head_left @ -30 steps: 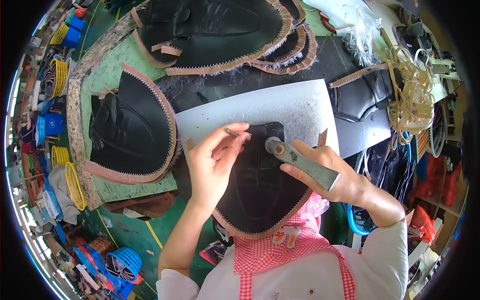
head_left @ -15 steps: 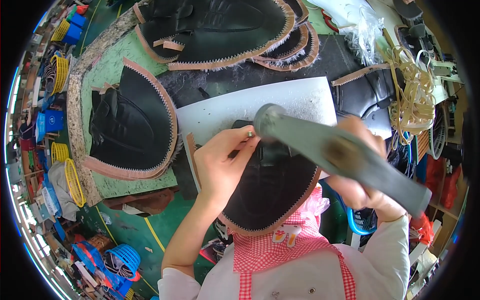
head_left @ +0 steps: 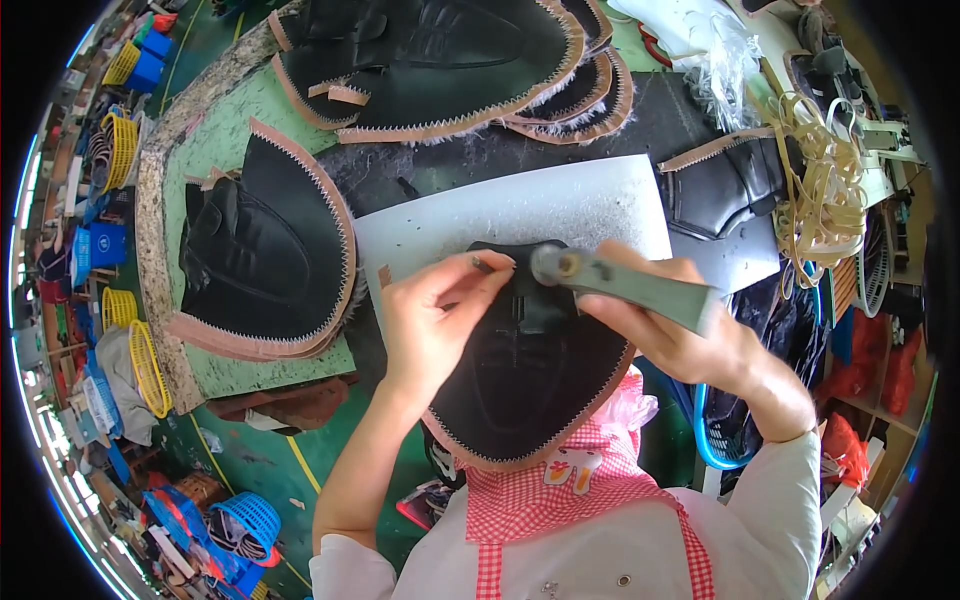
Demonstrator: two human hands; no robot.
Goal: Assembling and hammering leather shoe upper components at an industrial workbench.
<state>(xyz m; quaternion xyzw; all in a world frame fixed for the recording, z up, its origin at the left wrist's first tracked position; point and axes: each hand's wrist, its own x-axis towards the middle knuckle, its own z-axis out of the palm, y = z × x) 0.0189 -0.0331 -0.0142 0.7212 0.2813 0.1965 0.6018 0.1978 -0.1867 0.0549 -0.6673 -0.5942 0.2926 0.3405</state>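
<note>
Black leather piece (head_left: 530, 380), shield-shaped with a tan zigzag-stitched edge, lies in front of the person, upper part on the white cutting sheet (head_left: 520, 215), lower point hanging over the bench edge toward the red-checked apron (head_left: 570, 500).

Left hand (head_left: 435, 320): fingers bent, thumb and forefinger pinched on a small thin dark tool whose tip sits at the top edge of the piece; cannot tell what the tool is. Heel of the hand rests on the piece's left side.

Right hand (head_left: 670, 335): closed around a grey-green hammer (head_left: 625, 282), handle running out to the right, round head at the piece's top centre, just beside the left fingertips. Touching or a hair above, cannot tell.

Outward:
- Stack of matching black pieces (head_left: 265, 255) on the green bench (head_left: 215, 150) to the left, tan edges fanned.
- Bigger stack of the same pieces (head_left: 440, 55) at the far side of the bench.
- More black leather parts (head_left: 725, 185) right of the white sheet, with a bundle of pale straps (head_left: 825, 190) beside them.
- Blue and yellow baskets (head_left: 120, 150) on the floor at left; blue basket (head_left: 245, 520) lower left.
</note>
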